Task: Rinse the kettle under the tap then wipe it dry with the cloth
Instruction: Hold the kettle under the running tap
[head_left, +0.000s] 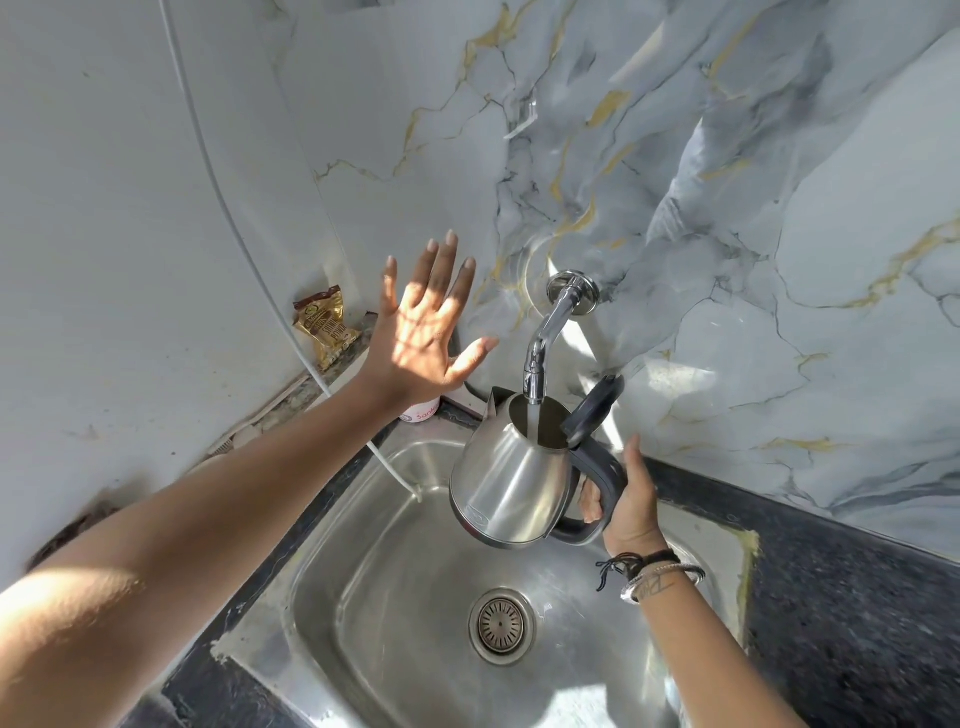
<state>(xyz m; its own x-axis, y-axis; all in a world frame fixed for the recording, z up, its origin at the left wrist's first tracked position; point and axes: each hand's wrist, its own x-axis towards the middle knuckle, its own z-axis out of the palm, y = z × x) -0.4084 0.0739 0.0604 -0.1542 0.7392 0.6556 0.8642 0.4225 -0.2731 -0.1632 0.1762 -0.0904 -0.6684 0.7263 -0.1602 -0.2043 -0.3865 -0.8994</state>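
Note:
A steel electric kettle with a black handle hangs over the sink, its black lid flipped open. My right hand grips the handle. The chrome tap comes out of the marble wall, and a stream of water runs from its spout into the kettle's mouth. My left hand is raised to the left of the tap, fingers spread, holding nothing. No cloth is in view.
The steel sink with a round drain lies below the kettle, set in a dark speckled counter. A gold snack packet and a white container stand at the back left corner. A white cord runs down the wall.

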